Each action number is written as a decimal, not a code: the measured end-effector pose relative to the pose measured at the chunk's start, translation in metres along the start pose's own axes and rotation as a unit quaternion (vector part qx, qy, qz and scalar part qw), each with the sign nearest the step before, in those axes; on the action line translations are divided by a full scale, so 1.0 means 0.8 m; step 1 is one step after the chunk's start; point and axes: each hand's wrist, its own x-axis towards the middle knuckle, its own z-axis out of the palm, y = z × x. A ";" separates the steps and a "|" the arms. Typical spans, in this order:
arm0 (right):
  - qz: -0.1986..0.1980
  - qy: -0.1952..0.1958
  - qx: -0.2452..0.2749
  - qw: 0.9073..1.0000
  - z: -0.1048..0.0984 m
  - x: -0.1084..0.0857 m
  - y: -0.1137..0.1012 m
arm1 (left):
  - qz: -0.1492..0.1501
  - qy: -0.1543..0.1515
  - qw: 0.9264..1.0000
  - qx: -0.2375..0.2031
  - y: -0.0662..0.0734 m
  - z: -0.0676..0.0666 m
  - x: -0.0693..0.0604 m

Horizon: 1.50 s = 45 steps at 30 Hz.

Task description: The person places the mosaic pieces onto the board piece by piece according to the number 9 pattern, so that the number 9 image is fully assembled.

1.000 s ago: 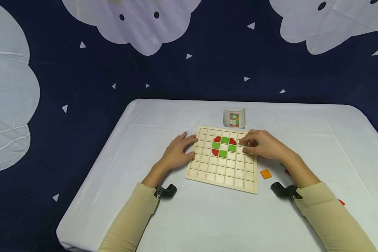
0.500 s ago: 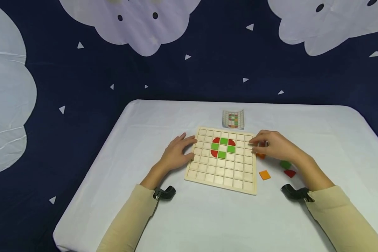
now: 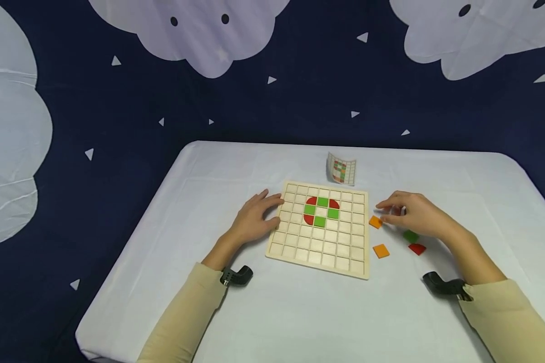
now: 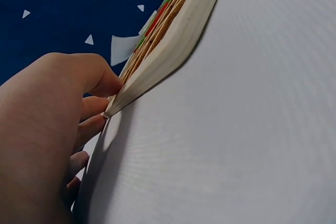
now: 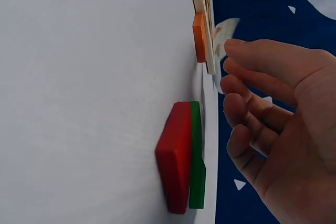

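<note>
My left hand (image 3: pixel 254 219) rests at the left edge of a pale wooden grid board (image 3: pixel 318 254), thumb and fingertips touching its rim (image 4: pixel 181 45). Red rounded pieces (image 3: pixel 333 203) and green square pieces (image 3: pixel 322 201) sit in cells of its upper middle part, around one bare cell. Beyond the board's right edge, my right hand (image 3: pixel 415 214) hovers with loosely bent fingers and nothing in them. Just left of its fingertips lies an orange square (image 3: pixel 375 222). Below the hand are a green piece (image 3: pixel 411 236) and a red piece (image 5: pixel 176 158), close together.
Another orange square (image 3: pixel 381 251) lies right of the board's lower half. A small curled card (image 3: pixel 343 170) with a printed coloured grid stands behind the board. The white table (image 3: pixel 236 322) ends at a dark blue cloth backdrop (image 3: pixel 309 111).
My right hand has moved away from the board to the right, uncovering the orange, green and red loose pieces. The card has turned slightly. My left hand stays on the board's edge.
</note>
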 end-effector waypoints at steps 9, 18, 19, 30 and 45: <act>0.012 -0.002 0.002 1.000 0.001 -0.013 0.008 | 0.005 0.001 1.000 0.001 0.000 0.002 -0.001; 0.037 -0.003 0.012 0.999 -0.008 -0.023 0.012 | 0.003 -0.001 1.000 0.003 0.003 0.002 0.000; 0.038 -0.005 0.013 0.999 -0.008 -0.023 0.013 | 0.002 -0.002 1.000 0.003 0.003 0.003 0.000; 0.045 -0.016 0.012 0.999 -0.007 -0.027 0.018 | -0.005 -0.004 1.000 0.007 0.003 0.000 -0.001; 0.027 -0.021 0.027 0.999 0.005 -0.020 0.013 | -0.004 -0.002 1.000 0.006 0.002 0.003 -0.002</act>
